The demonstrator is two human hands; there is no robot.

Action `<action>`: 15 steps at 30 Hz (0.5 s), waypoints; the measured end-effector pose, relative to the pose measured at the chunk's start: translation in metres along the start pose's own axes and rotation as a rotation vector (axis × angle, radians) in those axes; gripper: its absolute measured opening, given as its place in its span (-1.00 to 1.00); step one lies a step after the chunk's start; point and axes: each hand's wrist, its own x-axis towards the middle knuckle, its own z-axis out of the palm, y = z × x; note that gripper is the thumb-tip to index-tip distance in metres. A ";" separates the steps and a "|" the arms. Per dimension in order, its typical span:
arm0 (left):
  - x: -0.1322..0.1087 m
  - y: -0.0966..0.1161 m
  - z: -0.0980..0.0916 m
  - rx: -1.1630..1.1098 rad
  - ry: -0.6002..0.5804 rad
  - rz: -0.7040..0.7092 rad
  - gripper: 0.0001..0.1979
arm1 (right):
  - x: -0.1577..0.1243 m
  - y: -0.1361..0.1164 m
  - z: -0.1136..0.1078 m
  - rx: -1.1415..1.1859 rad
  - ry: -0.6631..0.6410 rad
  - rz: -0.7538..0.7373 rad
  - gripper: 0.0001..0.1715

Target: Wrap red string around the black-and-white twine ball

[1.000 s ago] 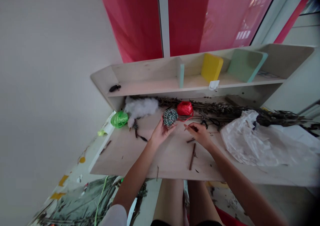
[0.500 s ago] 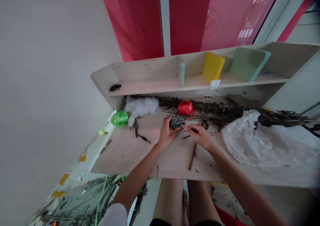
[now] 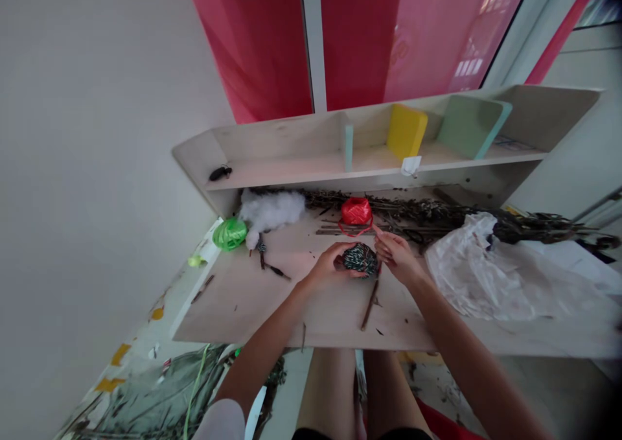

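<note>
Steady the green-and-white twine ball (image 3: pixel 361 260) over the desk (image 3: pixel 330 310) in the curled fingers of the left hand (image 3: pixel 328 264), working evenly with bent fingers of the right hand (image 3: pixel 396 253), unclear whether pinching anything

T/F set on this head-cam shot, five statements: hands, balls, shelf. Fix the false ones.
1. The left hand holds the dark speckled ball. True.
2. The green ball lies right of the red ball. False: it lies to the left.
3. The yellow divider stands between two greenish ones. True.
4. The crumpled white sheet lies left of the left hand. False: it lies right of the right hand.
5. A black item lies at the shelf's right end. False: left end.
</note>
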 end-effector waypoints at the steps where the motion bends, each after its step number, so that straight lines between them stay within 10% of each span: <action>1: 0.000 0.001 -0.002 -0.002 -0.035 -0.028 -0.33 | 0.000 -0.001 -0.001 0.038 -0.010 0.011 -0.56; 15: -0.005 0.011 -0.005 -0.274 -0.320 -0.264 -0.22 | 0.000 -0.004 0.002 0.105 -0.047 0.113 -0.59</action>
